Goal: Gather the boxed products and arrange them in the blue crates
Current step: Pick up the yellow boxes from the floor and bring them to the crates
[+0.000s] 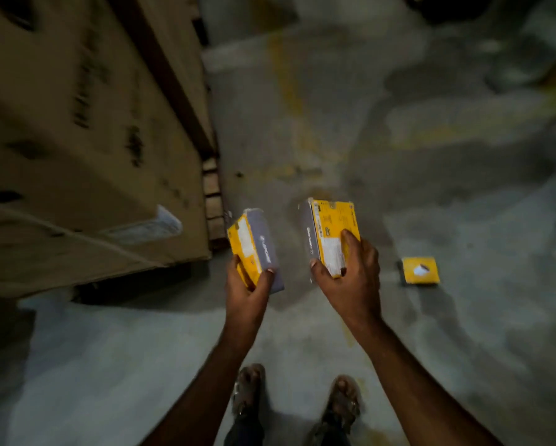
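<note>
A yellow box (255,249) is gripped in the left hand (246,284), another (333,236) in the right hand (350,275). A third box (420,270) is seen flat on the floor, just right of the right hand, nearer it.

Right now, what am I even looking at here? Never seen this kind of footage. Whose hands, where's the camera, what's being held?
There is no robot: one wide-angle camera sits on a person's head and looks down at their own bare hands and sandalled feet.

The left hand grips a yellow and grey product box. The right hand grips a second yellow and grey product box. Both boxes are up in the air.

A third yellow box lies on the concrete floor, to the right of the hands. Large cardboard cartons stand on the left. No blue crate shows in this view, and the picture is blurred.
</note>
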### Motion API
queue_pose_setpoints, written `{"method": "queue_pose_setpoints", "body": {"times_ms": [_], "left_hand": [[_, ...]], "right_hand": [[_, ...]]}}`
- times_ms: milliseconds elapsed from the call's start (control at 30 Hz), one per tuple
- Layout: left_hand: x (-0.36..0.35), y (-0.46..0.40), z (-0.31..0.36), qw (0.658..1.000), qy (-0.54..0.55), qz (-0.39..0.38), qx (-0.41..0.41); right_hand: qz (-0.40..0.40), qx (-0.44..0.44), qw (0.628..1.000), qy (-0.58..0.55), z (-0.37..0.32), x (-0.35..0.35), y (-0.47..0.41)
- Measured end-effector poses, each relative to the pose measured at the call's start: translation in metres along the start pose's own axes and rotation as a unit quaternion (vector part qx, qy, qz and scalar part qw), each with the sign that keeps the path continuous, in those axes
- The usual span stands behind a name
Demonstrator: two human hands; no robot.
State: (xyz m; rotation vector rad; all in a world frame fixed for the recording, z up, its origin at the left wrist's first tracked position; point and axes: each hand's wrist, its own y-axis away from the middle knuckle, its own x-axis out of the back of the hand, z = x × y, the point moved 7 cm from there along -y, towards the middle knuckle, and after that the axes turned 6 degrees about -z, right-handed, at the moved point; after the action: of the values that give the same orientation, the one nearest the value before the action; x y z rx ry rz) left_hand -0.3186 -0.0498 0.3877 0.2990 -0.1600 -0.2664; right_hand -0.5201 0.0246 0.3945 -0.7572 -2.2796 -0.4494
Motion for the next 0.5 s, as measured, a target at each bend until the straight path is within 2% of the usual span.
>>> {"method": "queue_pose_setpoints", "body": {"times_ms": [133,233,500], "left_hand": [[0.079,0.054,0.079,0.996,0.062,0.043,-0.037],[0.156,0.081,0.109,0.992,0.085,0.083,-0.048],[0.408,0.148,0.146,0.963,0.116,0.201,-0.138]], "right_hand": [[-0.046,0.092,0.995,-0.005,-0.126,0.005,0.031],[-0.095,0.151,0.984,-0.013,-0.208,-0.012,0.060],[-0.234,0.266,0.932,-0.076,-0.398,-0.143,0.150]]}}
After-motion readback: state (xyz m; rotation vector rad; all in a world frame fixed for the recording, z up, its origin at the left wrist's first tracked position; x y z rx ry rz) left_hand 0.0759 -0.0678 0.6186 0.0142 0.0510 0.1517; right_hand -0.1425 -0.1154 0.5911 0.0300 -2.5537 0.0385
